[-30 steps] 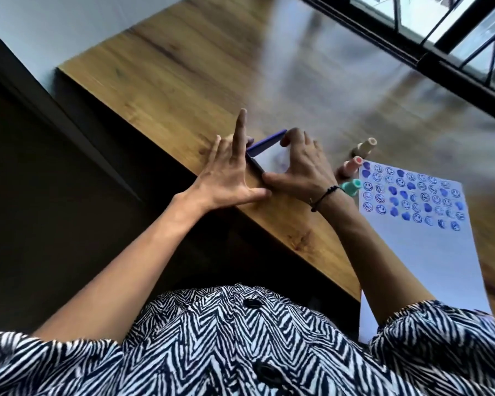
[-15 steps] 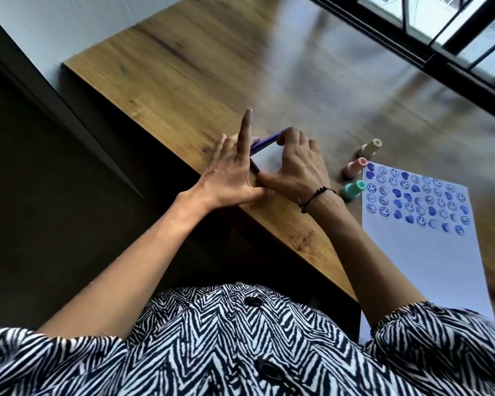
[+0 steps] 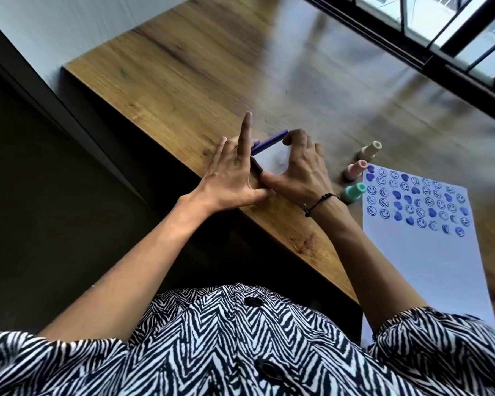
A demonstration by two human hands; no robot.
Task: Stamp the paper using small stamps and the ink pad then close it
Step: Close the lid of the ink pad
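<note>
Together pressing down on the ink pad (image 3: 269,144) near the table's (image 3: 183,67) front edge: left hand (image 3: 229,181) lying flat and splayed against the pad's near-left corner, one finger lifting straight up, the others fanning forward, thumb stretching rightward to meet the right thumb. Arching over the pad's right side: right hand (image 3: 300,170), fingers curling down so the tips are bearing on the blue lid edge at the far side, thumb reaching left along the near edge. Framing a small window between both hands, showing a pale surface with a faint purple smear; not possible to tell whether the lid is fully down. Neither hand closing into a fist; both staying open-palmed, touching the pad rather than wrapping around it. Circling the right wrist: a dark cord bracelet (image 3: 320,200). Both bare forearms reaching forward from zebra-striped sleeves (image 3: 429,338), the left one crossing the dark gap beside the table.

Standing just right of the right hand, in a short column: cream stamp (image 3: 370,148) farthest, pink stamp (image 3: 355,168) in the middle, teal stamp (image 3: 354,191) nearest the wrist. Lying just beyond those, further right of the hand: white paper (image 3: 429,267), its far end filling with rows of blue smiley faces, hearts and crescents, its near end hanging past the table edge.
</note>
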